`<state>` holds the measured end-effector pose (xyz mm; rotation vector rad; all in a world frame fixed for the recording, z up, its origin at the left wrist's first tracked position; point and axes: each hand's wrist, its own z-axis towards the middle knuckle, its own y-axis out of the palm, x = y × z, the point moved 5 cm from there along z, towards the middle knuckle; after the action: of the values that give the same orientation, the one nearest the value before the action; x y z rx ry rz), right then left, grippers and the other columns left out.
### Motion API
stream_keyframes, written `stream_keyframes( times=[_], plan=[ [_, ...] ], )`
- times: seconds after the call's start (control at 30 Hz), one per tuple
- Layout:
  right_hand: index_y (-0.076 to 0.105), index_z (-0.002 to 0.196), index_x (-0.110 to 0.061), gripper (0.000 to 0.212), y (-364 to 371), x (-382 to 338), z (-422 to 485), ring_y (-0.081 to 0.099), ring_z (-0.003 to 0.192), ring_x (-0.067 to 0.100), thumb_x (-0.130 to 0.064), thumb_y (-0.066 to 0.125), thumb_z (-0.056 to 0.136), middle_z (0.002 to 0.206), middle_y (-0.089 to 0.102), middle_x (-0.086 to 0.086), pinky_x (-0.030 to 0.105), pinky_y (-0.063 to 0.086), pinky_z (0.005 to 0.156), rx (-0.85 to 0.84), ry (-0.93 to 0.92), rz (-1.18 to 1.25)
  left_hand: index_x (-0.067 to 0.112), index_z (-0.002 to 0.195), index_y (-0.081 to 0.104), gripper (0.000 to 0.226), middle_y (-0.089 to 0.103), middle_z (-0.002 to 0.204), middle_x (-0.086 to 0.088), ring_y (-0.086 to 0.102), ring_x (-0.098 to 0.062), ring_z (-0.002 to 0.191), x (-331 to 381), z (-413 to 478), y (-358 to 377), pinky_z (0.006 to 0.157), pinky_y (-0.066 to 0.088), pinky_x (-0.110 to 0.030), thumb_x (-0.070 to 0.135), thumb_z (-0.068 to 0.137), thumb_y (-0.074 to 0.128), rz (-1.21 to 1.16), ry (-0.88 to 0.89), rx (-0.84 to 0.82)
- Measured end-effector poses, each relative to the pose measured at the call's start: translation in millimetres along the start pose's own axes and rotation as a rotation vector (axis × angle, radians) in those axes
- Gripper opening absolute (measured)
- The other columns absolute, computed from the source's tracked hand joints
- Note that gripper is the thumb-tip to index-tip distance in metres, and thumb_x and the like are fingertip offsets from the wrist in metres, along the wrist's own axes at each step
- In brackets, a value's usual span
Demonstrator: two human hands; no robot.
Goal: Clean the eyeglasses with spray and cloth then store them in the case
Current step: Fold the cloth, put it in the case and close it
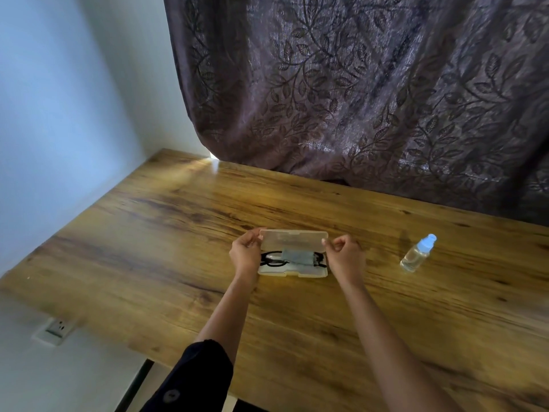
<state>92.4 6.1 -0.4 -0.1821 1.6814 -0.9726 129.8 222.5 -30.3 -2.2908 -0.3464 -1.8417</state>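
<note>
The wooden tabletop (178, 233) in front of me is brown, streaked with darker grain, and a pale patch of light falls on its far left corner. About midway between its left and right edges lies my translucent case (294, 239), its lid raised toward the far edge. Toward the right edge, well apart from the case, stands a small clear spray bottle (417, 254) with a pale blue cap.

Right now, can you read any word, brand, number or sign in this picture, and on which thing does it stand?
No text can be read anywhere.
The spray bottle shows no label.
The case lid is plain translucent plastic, without print.
The wall socket is too small and blurred to show any marking.
</note>
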Motion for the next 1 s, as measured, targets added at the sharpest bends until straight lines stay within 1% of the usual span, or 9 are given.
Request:
stream_keyframes(
  times=[0.07,0.17,0.23,0.3,0.57,0.73,0.87,0.93,1.0],
  plan=[
    [0.055,0.111,-0.011,0.031,2.2,7.2,2.9,0.058,0.093,0.020,-0.034,0.051,0.092,0.110,0.062,0.007,0.024,0.039,0.060,-0.073,0.077,-0.013,0.028,0.084,0.072,0.022,0.072,0.095,-0.001,0.065,-0.017,0.092,-4.0,1.2,0.2,0.084,0.054,-0.033,0.012,0.090,0.058,-0.005,-0.030,-0.031],
    [0.053,0.119,-0.014,0.030,13.0,11.8,1.0,0.057,0.092,0.021,-0.030,0.041,0.097,0.113,0.061,0.007,0.027,0.046,0.058,-0.228,0.103,-0.018,0.027,0.085,0.074,0.019,0.073,0.093,-0.002,0.068,-0.020,0.092,-6.5,1.8,0.7,0.087,0.055,-0.041,0.015,0.089,0.061,0.006,-0.054,-0.057],
    [0.052,0.121,-0.016,0.031,17.5,14.1,-0.3,0.058,0.096,0.024,-0.029,0.037,0.098,0.116,0.059,0.009,0.041,0.053,0.077,-0.276,0.128,0.052,0.026,0.084,0.074,0.016,0.073,0.093,-0.003,0.068,-0.021,0.092,-6.3,0.7,1.0,0.085,0.056,-0.041,0.016,0.087,0.062,-0.009,-0.061,-0.062],
    [0.049,0.124,-0.019,0.031,18.3,15.4,-1.2,0.058,0.100,0.027,-0.029,0.036,0.098,0.120,0.056,0.009,0.047,0.052,0.084,-0.297,0.192,0.161,0.025,0.085,0.074,0.012,0.073,0.094,-0.005,0.068,-0.022,0.093,-4.2,-2.0,0.7,0.084,0.056,-0.041,0.017,0.086,0.065,-0.029,-0.069,-0.071],
    [0.036,0.135,-0.030,0.045,11.3,12.0,-2.6,0.059,0.102,0.030,-0.009,0.042,0.096,0.137,0.039,0.012,0.036,0.057,0.062,-0.420,0.290,0.570,0.014,0.101,0.069,0.015,0.069,0.103,-0.009,0.065,-0.023,0.098,12.7,-1.1,3.7,0.090,0.053,-0.042,0.014,0.089,0.060,-0.075,-0.046,-0.111],
    [0.034,0.137,-0.026,0.054,1.7,8.3,-2.8,0.058,0.085,0.020,0.004,0.042,0.093,0.126,0.042,0.014,0.038,0.058,0.062,-0.424,0.228,0.706,0.012,0.106,0.066,0.019,0.067,0.093,-0.005,0.062,-0.017,0.087,23.9,-7.1,9.4,0.078,0.052,-0.031,0.013,0.094,0.050,-0.170,-0.083,-0.244],
    [0.038,0.134,-0.024,0.050,-3.1,9.1,-1.9,0.059,0.083,0.020,0.004,0.042,0.093,0.121,0.045,0.014,0.036,0.058,0.058,-0.398,0.258,0.779,0.006,0.107,0.062,0.026,0.066,0.089,-0.003,0.060,-0.013,0.088,17.8,-11.7,13.2,0.077,0.048,-0.022,0.023,0.096,0.045,-0.328,-0.242,-0.263],
    [0.040,0.133,-0.024,0.047,-3.8,9.5,-1.8,0.060,0.084,0.020,0.002,0.042,0.093,0.123,0.046,0.014,0.035,0.059,0.058,-0.386,0.262,0.752,0.010,0.106,0.061,0.033,0.066,0.094,-0.004,0.061,-0.018,0.089,14.2,-16.3,17.6,0.071,0.050,-0.028,0.033,0.098,0.039,-0.288,-0.293,-0.338],
    [0.040,0.134,-0.023,0.045,-4.2,10.1,-2.1,0.060,0.087,0.022,-0.001,0.042,0.094,0.123,0.047,0.013,0.034,0.059,0.058,-0.377,0.281,0.746,0.014,0.117,0.056,0.037,0.065,0.105,-0.007,0.062,-0.024,0.096,10.3,-20.2,22.6,0.077,0.053,-0.040,0.038,0.099,0.034,-0.263,-0.321,-0.414]
  ],
)
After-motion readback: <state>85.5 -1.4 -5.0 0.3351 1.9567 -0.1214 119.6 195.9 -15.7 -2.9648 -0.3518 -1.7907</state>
